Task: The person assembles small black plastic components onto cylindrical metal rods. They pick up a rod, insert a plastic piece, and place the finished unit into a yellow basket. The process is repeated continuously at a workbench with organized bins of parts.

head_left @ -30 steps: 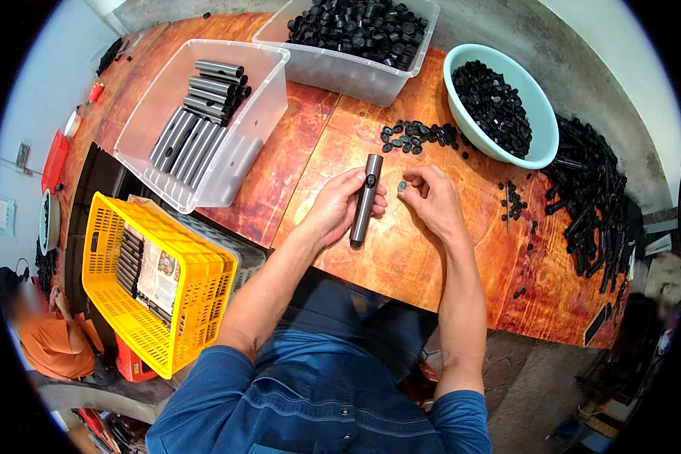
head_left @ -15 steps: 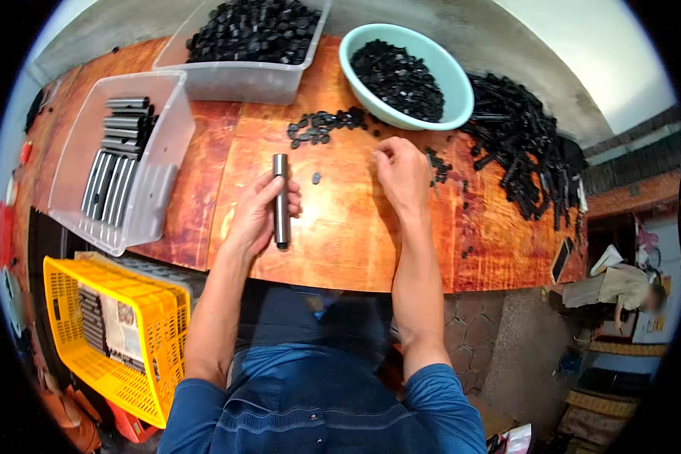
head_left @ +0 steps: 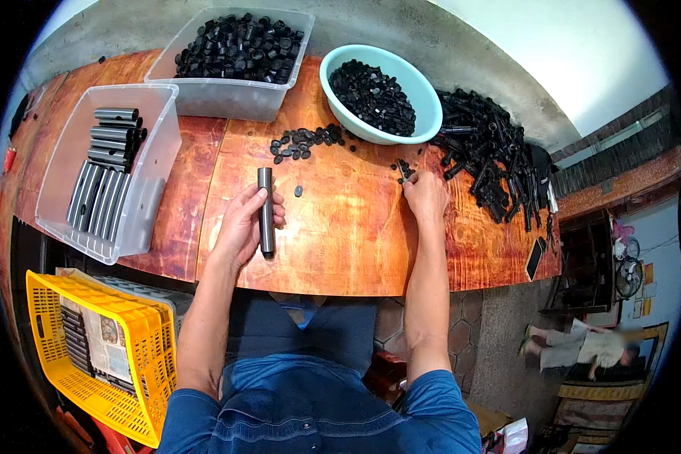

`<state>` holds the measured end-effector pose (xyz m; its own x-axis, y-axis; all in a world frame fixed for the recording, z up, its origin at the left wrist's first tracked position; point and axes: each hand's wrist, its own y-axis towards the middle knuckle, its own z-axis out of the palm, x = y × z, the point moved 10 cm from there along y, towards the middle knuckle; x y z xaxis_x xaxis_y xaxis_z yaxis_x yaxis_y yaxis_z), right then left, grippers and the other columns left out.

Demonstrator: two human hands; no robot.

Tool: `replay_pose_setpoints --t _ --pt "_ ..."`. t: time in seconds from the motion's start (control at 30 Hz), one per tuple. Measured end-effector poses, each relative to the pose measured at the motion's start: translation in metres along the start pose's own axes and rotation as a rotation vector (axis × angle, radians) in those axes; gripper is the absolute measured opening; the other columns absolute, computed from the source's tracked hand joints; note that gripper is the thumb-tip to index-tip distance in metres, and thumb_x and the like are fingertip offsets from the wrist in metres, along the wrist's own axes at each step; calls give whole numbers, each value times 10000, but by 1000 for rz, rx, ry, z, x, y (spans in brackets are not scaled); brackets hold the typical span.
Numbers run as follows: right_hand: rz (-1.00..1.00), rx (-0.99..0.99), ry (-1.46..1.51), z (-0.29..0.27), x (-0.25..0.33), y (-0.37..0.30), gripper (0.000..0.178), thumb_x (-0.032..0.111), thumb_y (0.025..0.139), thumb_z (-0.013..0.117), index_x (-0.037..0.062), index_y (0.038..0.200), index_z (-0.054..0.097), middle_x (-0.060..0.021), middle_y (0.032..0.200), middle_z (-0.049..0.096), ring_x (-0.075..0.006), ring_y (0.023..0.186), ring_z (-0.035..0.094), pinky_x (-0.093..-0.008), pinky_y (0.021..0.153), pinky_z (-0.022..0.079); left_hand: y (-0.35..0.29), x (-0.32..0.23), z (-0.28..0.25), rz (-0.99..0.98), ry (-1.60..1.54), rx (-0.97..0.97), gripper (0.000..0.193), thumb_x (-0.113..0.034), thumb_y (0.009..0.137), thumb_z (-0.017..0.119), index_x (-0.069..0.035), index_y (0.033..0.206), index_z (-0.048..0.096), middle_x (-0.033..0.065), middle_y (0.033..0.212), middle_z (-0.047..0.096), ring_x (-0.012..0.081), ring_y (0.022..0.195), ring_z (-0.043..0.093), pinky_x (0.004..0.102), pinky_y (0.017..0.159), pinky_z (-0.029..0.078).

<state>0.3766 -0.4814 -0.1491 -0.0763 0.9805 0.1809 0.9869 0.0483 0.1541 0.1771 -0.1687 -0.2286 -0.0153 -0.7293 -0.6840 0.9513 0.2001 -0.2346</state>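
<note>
My left hand (head_left: 240,221) is wrapped round a dark grey metal tube (head_left: 265,208), held nearly upright in the picture with its black lower end toward me. To the right, my right hand (head_left: 429,197) has its fingers pinched together at a small cluster of black pieces (head_left: 403,165) on the table. What lies between those fingertips is too small to make out. A single oval black piece (head_left: 298,191) rests just right of the tube, and beyond it several more black caps (head_left: 304,141) are scattered loosely.
Tubes fill part of a clear bin (head_left: 172,144) on the left; another bin (head_left: 242,110) holds black caps. A mint-green basin (head_left: 430,125) of black pieces stands beside a heap of black parts (head_left: 499,155). A yellow crate (head_left: 166,356) sits lower left. A person (head_left: 594,349) is at far right.
My right hand has moved right, to the small cluster of black pieces. The left hand still holds the tube. The whole view has shifted a little.
</note>
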Motion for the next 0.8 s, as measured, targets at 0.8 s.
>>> replay_pose_setpoints --t 0.8 --pt "-9 22 161 -3 20 -22 220 151 840 642 -39 870 749 -259 811 717 -430 813 713 -515 694 560 0 -1 3 7 -14 34 215 -171 1044 551 0 1174 545 113 994 653 186 825 666 355 757 580"
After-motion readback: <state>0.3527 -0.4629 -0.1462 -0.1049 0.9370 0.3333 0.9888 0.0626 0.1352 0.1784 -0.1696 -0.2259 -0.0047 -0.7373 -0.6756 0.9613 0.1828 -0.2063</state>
